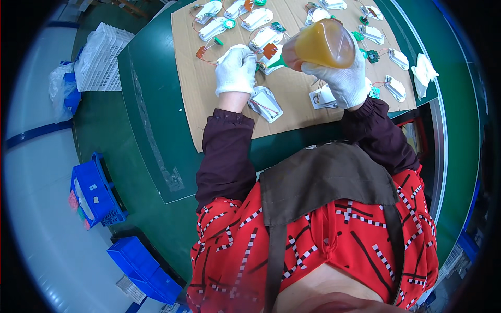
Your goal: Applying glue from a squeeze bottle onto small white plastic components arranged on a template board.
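Note:
In my white-gloved right hand point(342, 81) is a clear squeeze bottle point(326, 44) of amber liquid, tipped on its side. Its green nozzle point(278, 63) points left toward my left hand point(235, 70), also gloved. The fingers of that hand are closed at a small part beside the nozzle tip; the glove hides most of it. Just below lies a white plastic housing point(265, 104) with thin red wires. Another white housing point(323, 97) rests under my right hand, partly covered. An orange piece point(270, 50) and a green circuit board point(278, 27) sit beyond the nozzle.
Cardboard point(219, 117) covers part of the green table point(151, 104), with several wired white housings point(257, 19) spread over it. A crumpled white cloth point(424, 75) lies at the right edge. Blue crates point(143, 268) and stacked white baskets point(104, 60) stand on the floor to the left.

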